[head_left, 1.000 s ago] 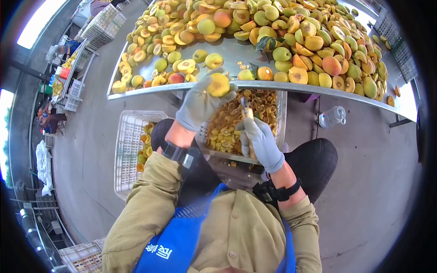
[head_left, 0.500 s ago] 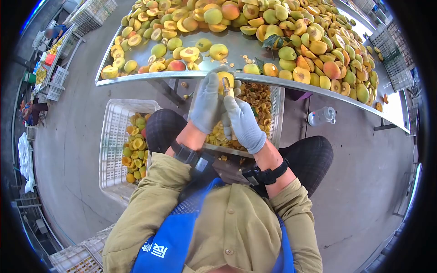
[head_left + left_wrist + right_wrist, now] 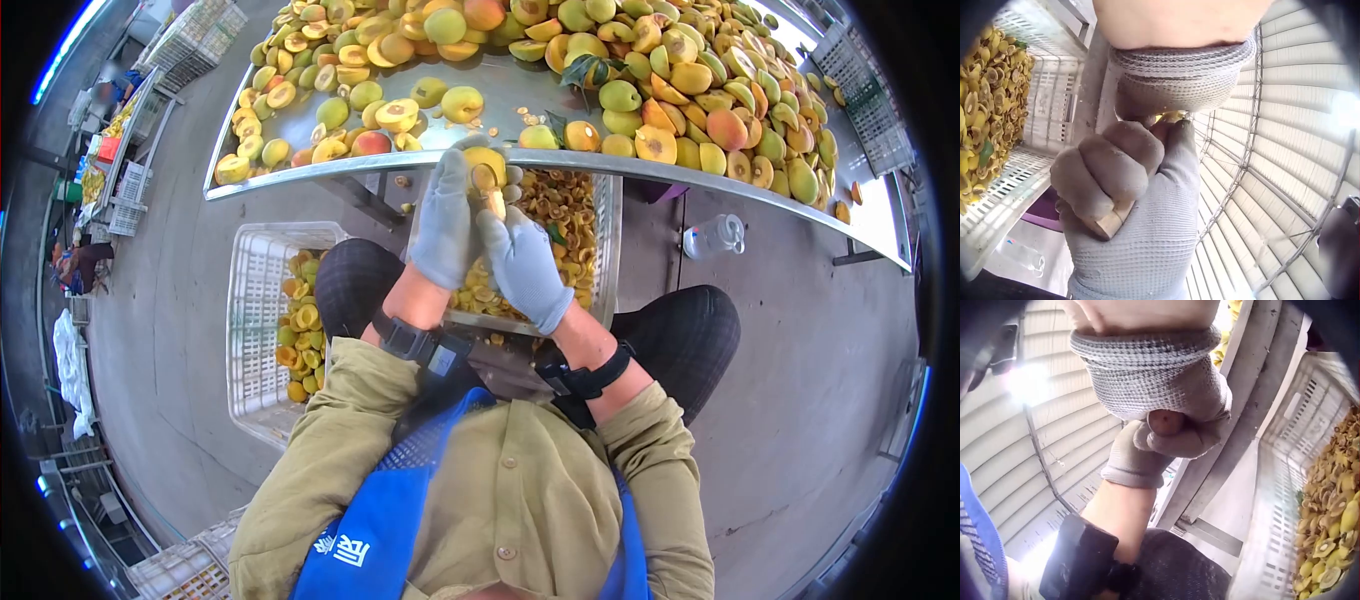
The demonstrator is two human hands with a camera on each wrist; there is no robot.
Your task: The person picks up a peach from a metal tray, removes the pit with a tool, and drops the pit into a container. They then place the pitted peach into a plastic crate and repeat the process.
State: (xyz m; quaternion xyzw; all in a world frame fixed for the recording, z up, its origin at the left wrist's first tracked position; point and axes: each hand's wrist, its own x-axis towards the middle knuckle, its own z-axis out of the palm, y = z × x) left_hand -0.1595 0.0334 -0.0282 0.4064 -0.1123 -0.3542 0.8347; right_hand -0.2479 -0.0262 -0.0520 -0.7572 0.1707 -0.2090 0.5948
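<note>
In the head view my gloved left hand [image 3: 442, 225] holds a yellow peach half [image 3: 487, 158], cut face up, just in front of the table edge. The gloved right hand [image 3: 528, 268] grips the wooden handle [image 3: 495, 203] of a pitting knife, whose curved metal tip [image 3: 482, 178] lies at the middle of the cut face. Both hands are close together. The left wrist view shows right-hand fingers [image 3: 1113, 165] curled round the handle [image 3: 1111, 222]; its butt end [image 3: 1166, 422] pokes out in the right wrist view. The peach half is mostly hidden in both wrist views.
A metal table [image 3: 400, 175] bears a big heap of whole and halved peaches [image 3: 690, 90]. Below the hands stands a crate [image 3: 606, 250] of brownish fruit scraps. Another white crate [image 3: 245, 330] with peach halves is at left. A clear plastic jug [image 3: 712, 238] stands on the floor at right.
The right hand has come up to the left hand, bringing the knife tip from below the peach half onto its cut face. Over the last half second the hands have stayed together there.
</note>
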